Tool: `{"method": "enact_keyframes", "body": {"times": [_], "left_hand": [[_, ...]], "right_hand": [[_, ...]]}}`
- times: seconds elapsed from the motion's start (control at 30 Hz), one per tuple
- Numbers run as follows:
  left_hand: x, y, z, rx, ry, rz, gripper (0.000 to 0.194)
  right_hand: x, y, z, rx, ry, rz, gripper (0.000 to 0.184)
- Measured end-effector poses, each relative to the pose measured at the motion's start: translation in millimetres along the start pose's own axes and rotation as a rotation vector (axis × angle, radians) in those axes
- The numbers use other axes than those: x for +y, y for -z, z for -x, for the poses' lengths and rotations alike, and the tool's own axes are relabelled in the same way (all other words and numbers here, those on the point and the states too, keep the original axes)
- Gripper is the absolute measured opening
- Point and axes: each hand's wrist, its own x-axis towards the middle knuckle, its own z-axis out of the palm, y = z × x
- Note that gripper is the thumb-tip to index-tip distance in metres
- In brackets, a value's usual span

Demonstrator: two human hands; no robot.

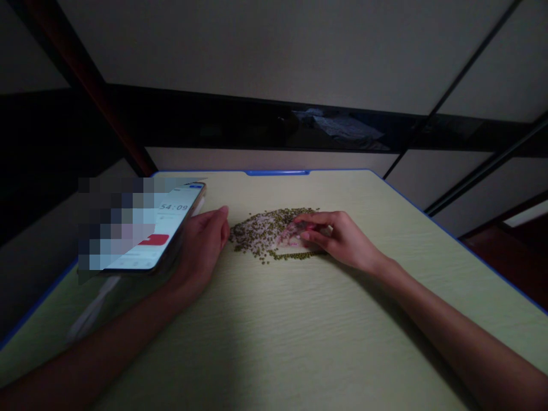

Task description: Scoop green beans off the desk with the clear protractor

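Note:
A spread heap of small green beans [250,231], like mung beans, lies mid-table with pale patches among them. At its right part is a crinkled, see-through plastic bag [291,237] with pinkish marks; beans line its straight near edge. My right hand [342,240] reaches in from the right, its thumb and forefinger closed on the plastic at the heap. My left hand [203,242] rests on its side at the heap's left end, fingers curled in; what they hold, if anything, is hidden.
A lit phone [169,228] stands tilted left of my left hand, partly blurred out, showing a timer. A white cable [96,305] runs below it. The pale wood-grain table [274,342] has a blue rim. Beyond it rise cabinet panels [265,51] with a dark glossy band.

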Motion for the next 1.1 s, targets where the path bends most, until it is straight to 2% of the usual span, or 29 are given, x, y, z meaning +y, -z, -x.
{"method": "enact_keyframes", "body": {"times": [0.33, 1.1], "left_hand": [[-1.8, -0.7, -0.8, -0.001, 0.006, 0.012, 0.040], [-5.3, 0.5, -1.8, -0.006, -0.022, 0.017, 0.040]], "right_hand": [[-7.7, 0.4, -2.3, -0.023, 0.049, 0.030, 0.035], [-6.4, 3.8, -1.5, -0.044, 0.124, 0.023, 0.031]]}}
